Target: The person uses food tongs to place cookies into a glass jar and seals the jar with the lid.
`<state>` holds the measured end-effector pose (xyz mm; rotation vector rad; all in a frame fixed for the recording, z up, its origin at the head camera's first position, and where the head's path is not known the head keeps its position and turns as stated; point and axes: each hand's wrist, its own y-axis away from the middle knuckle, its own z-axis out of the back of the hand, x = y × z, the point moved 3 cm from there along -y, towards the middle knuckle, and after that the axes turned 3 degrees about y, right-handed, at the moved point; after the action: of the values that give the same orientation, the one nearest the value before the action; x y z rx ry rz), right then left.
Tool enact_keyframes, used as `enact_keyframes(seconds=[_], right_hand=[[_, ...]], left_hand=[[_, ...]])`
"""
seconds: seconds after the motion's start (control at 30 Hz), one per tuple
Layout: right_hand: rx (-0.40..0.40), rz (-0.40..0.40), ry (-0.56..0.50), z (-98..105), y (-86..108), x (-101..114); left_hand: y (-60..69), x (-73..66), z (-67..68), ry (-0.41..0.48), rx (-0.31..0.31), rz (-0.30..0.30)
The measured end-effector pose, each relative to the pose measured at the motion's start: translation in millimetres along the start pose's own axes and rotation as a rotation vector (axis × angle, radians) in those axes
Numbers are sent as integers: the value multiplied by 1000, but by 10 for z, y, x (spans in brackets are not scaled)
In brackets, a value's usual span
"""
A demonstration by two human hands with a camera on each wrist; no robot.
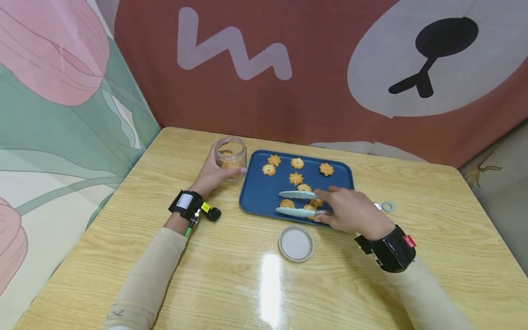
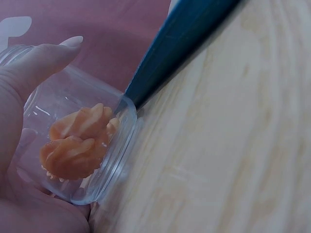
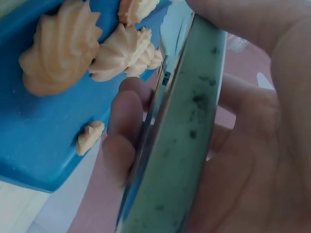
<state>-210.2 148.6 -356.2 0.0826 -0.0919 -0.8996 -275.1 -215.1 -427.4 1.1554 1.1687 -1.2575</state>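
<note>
My left hand (image 1: 218,173) grips a clear jar (image 1: 236,160) standing left of the blue tray (image 1: 260,195); in the left wrist view several cookies (image 2: 73,158) lie inside the jar (image 2: 124,121). My right hand (image 1: 350,211) holds pale green tongs (image 1: 297,211) over the tray's front part, their arms spread on either side of a cookie (image 1: 287,204). More cookies (image 1: 296,178) lie scattered on the tray. In the right wrist view fingers (image 3: 127,116) curl round the tongs (image 3: 182,126), with cookies (image 3: 60,48) on the tray beyond.
A round white lid (image 1: 296,243) lies on the wooden table (image 1: 222,275) in front of the tray. The ring-shaped end of the tongs (image 1: 388,206) shows past my right hand. A printed cloth (image 1: 321,110) hangs behind the table.
</note>
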Motion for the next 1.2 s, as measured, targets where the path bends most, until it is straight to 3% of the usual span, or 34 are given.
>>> enact_keyframes(seconds=[0.33,0.57,0.8,1.2], right_hand=[[75,-34,-54,-32,20,-14],[49,-30,-53,-28,1,-20],[-3,44,-32,-22,-22,9],[-32,98,-57,35,-5,27]], left_hand=[[7,9,-19,4,7,-12],[27,-22,-9,-7,-1,-29],[28,-20,-11,-10,5,-26],[29,0,-2,-15,6,-6]])
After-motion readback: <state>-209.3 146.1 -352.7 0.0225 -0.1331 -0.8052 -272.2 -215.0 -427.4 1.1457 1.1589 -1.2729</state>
